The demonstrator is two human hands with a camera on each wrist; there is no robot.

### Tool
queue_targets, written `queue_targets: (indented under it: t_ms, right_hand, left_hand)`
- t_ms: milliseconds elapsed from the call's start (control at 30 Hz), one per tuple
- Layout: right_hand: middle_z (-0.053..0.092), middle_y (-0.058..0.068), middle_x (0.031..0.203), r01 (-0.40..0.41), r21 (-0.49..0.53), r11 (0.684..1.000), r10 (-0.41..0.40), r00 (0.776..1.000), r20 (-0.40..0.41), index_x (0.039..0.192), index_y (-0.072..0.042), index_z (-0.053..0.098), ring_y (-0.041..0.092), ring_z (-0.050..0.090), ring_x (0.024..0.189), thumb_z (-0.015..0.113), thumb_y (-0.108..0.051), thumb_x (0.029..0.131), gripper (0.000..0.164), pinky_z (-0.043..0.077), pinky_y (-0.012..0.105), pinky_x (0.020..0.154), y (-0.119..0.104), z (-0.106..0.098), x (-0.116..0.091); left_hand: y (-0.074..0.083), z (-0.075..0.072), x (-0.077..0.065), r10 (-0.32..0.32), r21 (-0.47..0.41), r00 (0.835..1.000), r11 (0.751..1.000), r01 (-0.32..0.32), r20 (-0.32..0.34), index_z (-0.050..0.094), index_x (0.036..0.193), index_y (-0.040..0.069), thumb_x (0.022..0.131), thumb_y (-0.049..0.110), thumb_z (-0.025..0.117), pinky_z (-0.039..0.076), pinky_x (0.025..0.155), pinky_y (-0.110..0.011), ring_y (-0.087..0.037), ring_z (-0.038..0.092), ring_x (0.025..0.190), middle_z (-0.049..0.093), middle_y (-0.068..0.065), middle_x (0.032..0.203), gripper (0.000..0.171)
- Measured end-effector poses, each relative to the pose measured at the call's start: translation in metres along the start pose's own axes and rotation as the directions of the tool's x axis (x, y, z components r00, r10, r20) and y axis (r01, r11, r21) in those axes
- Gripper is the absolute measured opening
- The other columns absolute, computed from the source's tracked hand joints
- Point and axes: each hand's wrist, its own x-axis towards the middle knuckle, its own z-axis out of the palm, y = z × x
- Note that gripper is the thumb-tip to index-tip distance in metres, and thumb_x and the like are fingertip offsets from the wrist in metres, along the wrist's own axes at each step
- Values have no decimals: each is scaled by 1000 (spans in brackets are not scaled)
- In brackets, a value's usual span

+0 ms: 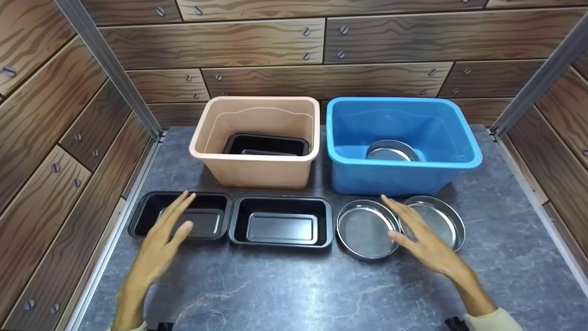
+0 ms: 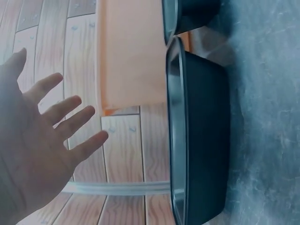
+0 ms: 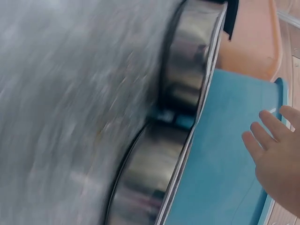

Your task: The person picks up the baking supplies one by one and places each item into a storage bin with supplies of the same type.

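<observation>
My left hand (image 1: 158, 248) hovers with spread fingers above the near side of a black rectangular loaf pan (image 1: 202, 220); in the left wrist view the palm and fingers show with nothing held. A second loaf pan (image 1: 282, 229) sits right beside the first. On the other side, my right hand (image 1: 425, 241) is over two round silver cake pans, its fingers extended and nothing in them. One round pan (image 1: 365, 232) lies left of that hand, the other round pan (image 1: 443, 220) partly hidden behind it. The right wrist view shows the empty fingers too.
Behind the loaf pans stands a peach bin (image 1: 262, 172) with a black loaf pan (image 1: 271, 143) inside. A blue bin (image 1: 386, 179) next to it holds a round silver pan (image 1: 390, 151). Wood-patterned walls with metal edge strips enclose the grey marbled table (image 1: 275, 289).
</observation>
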Motion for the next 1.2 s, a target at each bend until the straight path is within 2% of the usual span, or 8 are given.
queue_targets:
  t_ms: [167, 233, 467, 600, 967, 1033, 1100, 1200]
  right_hand:
    - [34, 3, 168, 76, 158, 984, -81, 996, 23, 166, -23, 27, 12, 27, 155, 55, -8, 105, 68, 19, 18, 121, -8, 7, 12]
    - [34, 9, 168, 92, 246, 965, -105, 994, 38, 167, -20, 25, 10, 27, 155, 51, -5, 106, 67, 22, 15, 119, -10, 10, 17]
    - [34, 15, 167, 68, 496, 865, -97, 995, 33, 165, -16, 28, 23, 32, 154, 43, -1, 107, 62, 35, 23, 117, -23, 22, 32]
    - [36, 18, 165, 94, 536, 839, -114, 993, 5, 165, -14, 30, 27, 34, 152, 42, -1, 106, 61, 35, 27, 119, -28, 25, 42]
    - [39, 16, 163, 140, 610, 780, -137, 989, -51, 163, -7, 32, 39, 33, 151, 35, -4, 108, 55, 36, 39, 121, -40, 38, 66]
    - [38, 19, 163, 136, 626, 768, -126, 990, -61, 163, -8, 32, 37, 34, 151, 35, -6, 108, 55, 35, 40, 121, -43, 40, 72]
    - [37, 20, 164, 129, 637, 760, -109, 992, -71, 163, -8, 32, 33, 35, 151, 35, -8, 109, 54, 34, 39, 122, -45, 42, 76]
    - [32, 24, 165, 123, 654, 746, -91, 992, -82, 163, -7, 32, 34, 32, 152, 35, -8, 109, 54, 33, 36, 122, -47, 47, 81]
  left_hand:
    - [-3, -16, -3, -32, -54, 999, 998, 31, -13, 39, 161, 34, 108, 19, 50, 20, 115, -77, -35, 29, 154, 33, 8, 168, 56]
    - [-5, -22, -6, -63, -51, 998, 997, 63, -13, 37, 161, 38, 109, 21, 49, 19, 115, -77, -35, 29, 154, 33, 7, 168, 55]
    - [-18, -44, -17, -191, -37, 982, 981, 191, -4, 29, 163, 38, 113, 31, 42, 22, 112, -79, -48, 29, 150, 27, -11, 170, 53]
    - [-27, -49, -21, -249, -36, 968, 968, 249, -9, 26, 165, 37, 113, 36, 40, 29, 110, -77, -53, 33, 147, 28, -20, 168, 54]
    - [-62, -59, -28, -323, -159, 947, 934, 319, 2, 23, 167, 18, 114, 35, 38, 15, 119, -73, -48, 17, 154, 20, -16, 172, 58]
    - [-67, -60, -29, -345, -179, 939, 923, 341, 8, 20, 168, 17, 114, 37, 35, 22, 122, -63, -46, 19, 154, 19, -14, 172, 59]
    - [-72, -61, -31, -366, -199, 931, 911, 361, 13, 18, 168, 16, 114, 39, 31, 32, 122, -42, -45, 23, 153, 19, -15, 172, 60]
    - [-79, -60, -34, -387, -213, 922, 900, 380, 10, 16, 168, 14, 115, 40, 28, 41, 104, -16, -44, 28, 151, 20, -15, 172, 61]
